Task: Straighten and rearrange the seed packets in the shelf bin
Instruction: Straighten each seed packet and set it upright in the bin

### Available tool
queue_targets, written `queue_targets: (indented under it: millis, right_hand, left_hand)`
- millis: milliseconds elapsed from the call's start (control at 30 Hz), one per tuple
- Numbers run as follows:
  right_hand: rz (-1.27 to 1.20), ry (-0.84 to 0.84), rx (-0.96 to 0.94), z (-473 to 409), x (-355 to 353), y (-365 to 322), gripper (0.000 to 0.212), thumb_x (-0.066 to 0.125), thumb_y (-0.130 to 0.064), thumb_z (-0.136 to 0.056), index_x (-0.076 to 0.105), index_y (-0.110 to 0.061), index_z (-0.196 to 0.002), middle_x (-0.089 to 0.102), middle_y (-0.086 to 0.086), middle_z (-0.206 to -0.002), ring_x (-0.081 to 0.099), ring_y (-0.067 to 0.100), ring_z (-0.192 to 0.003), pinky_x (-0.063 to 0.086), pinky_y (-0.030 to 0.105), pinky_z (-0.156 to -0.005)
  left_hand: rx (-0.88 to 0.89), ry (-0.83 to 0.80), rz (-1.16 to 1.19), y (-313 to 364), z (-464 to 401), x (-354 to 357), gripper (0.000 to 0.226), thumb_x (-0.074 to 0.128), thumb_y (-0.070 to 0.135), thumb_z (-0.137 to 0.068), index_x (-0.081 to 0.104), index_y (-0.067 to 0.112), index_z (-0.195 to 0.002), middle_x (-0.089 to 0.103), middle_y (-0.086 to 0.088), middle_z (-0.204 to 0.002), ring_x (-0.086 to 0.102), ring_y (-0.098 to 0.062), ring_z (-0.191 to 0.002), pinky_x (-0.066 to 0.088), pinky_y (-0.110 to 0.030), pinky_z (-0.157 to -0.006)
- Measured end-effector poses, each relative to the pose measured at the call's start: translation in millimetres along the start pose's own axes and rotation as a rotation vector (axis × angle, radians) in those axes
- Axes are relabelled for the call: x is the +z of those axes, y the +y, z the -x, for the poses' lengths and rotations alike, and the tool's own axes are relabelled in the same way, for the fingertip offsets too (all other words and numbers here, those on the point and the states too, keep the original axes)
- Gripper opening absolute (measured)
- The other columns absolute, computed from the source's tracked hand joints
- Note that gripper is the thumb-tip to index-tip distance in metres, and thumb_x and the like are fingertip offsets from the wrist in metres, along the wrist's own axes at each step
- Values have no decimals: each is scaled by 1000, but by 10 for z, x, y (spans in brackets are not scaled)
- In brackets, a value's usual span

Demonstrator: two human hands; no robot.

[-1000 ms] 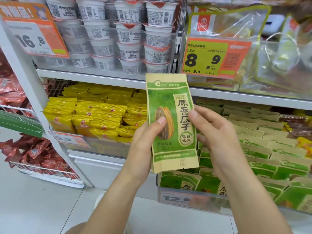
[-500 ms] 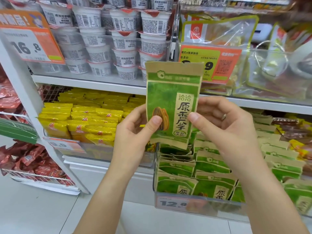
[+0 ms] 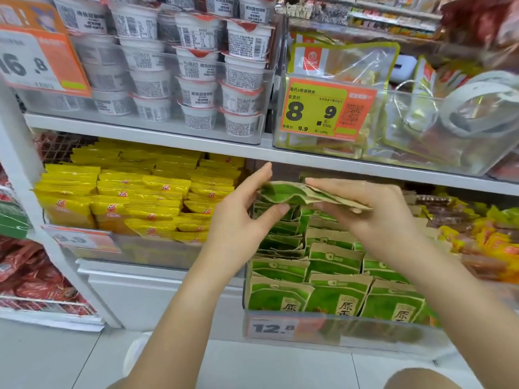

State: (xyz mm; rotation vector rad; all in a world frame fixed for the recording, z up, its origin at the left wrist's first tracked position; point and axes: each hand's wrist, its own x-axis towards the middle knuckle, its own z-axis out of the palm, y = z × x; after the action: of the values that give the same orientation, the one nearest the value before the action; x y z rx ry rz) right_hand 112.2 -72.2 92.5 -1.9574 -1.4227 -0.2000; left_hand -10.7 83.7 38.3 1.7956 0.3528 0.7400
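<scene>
**Seed packet held flat above the shelf bin**

We find one green-and-kraft seed packet [image 3: 283, 192] lying nearly horizontal, raised above the rear rows of the shelf bin [image 3: 337, 329] and just under the white shelf edge [image 3: 196, 141]. Both hands grasp it. The left hand [image 3: 238, 217] takes the packet's left end, thumb beneath and fingers extended above it. The right hand [image 3: 376, 211] pinches the right end, fingers lying over the top face and thumb below. The packet sags slightly between the two grips.

Beneath it, we note rows of matching green packets [image 3: 334, 262] standing upright in the clear bin, tops leaning towards the back. A price tag reading 12.8 [image 3: 273, 328] sits on the bin's front wall.

To the left, yellow packets [image 3: 126, 197] fill the neighbouring bin. On the shelf above stand stacked white cups [image 3: 196, 71] and an orange tag reading 8.9 [image 3: 323, 108].
</scene>
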Motion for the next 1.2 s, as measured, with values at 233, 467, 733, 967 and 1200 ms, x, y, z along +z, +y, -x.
queue_targets:
  millis: [233, 467, 733, 967, 1200]
  right_hand:
    - [-37, 148, 114, -2, 140, 262, 42, 72, -21, -83, 62, -33, -121, 65, -18, -114, 61, -3, -109, 49, 28, -98]
    - [126, -15, 150, -237, 419, 363, 34, 66, -26, -90, 64, -32, -123, 68, -5, -120, 62, 14, -113, 47, 37, -101]
    - [226, -164, 336, -502, 591, 402, 31, 57, -29, -96, 65, -17, -123, 70, 4, -114, 62, 22, -105, 40, 23, -82]
    - [386, -95, 252, -353, 439, 246, 32, 57, -23, -95, 63, -15, -125, 71, 6, -108, 65, 23, -101, 52, 40, -90]
    - [727, -219, -162, -358, 624, 215, 37, 71, -4, -81, 68, -9, -117, 58, 20, -130, 58, 36, -115, 56, 44, -77]
  left_hand:
    - [-202, -165, -393, -60, 22, 51, 71, 46, 32, -103, 1, 19, -157, 21, 1, -162, 29, -14, -144, 22, -13, -101]
    - [-270, -280, -511, -112, 18, 79, 68, 38, 31, -105, -3, 14, -157, 14, -6, -164, 21, -19, -149, 22, -28, -115]
    - [-266, -305, -541, -134, 12, 41, 70, 40, 33, -105, -3, 14, -157, 18, -6, -163, 25, -19, -147, 25, -31, -115]
    - [-267, -311, -538, -129, 32, 29, 70, 39, 34, -105, -2, 15, -157, 14, -4, -164, 21, -18, -149, 22, -30, -116]
    - [-258, -290, -550, -135, 24, 53, 69, 40, 34, -104, 1, 15, -157, 17, -3, -164, 21, -17, -149, 23, -30, -116]
